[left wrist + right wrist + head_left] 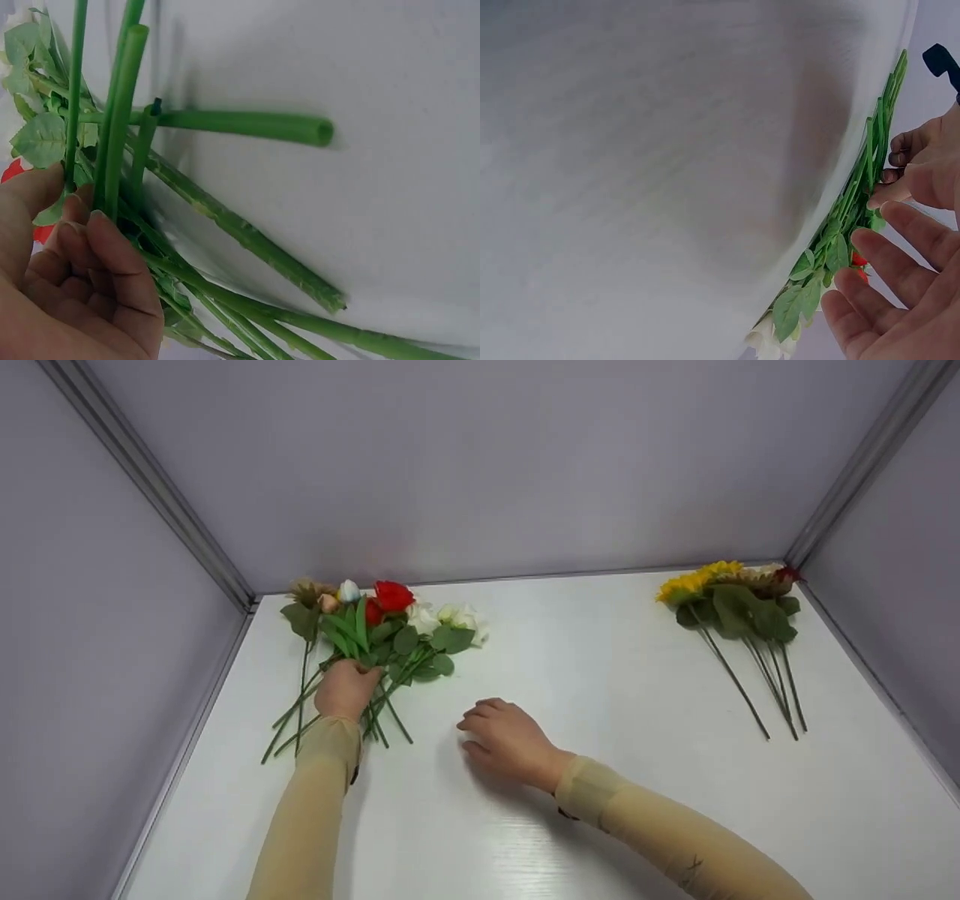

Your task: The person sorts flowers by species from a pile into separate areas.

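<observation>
The mixed flower bunch (375, 634) lies at ten o'clock on the white bench (585, 780), near its far left corner. The left hand (346, 690) grips the green stems (120, 127), fingers curled round them. A lower, tighter grip would likely stop them fanning. The right hand (506, 739) rests relaxed, holding nothing, at centre. Open bench stretches toward the sunflower bunch (739, 604) at two o'clock; the walls stand close.
</observation>
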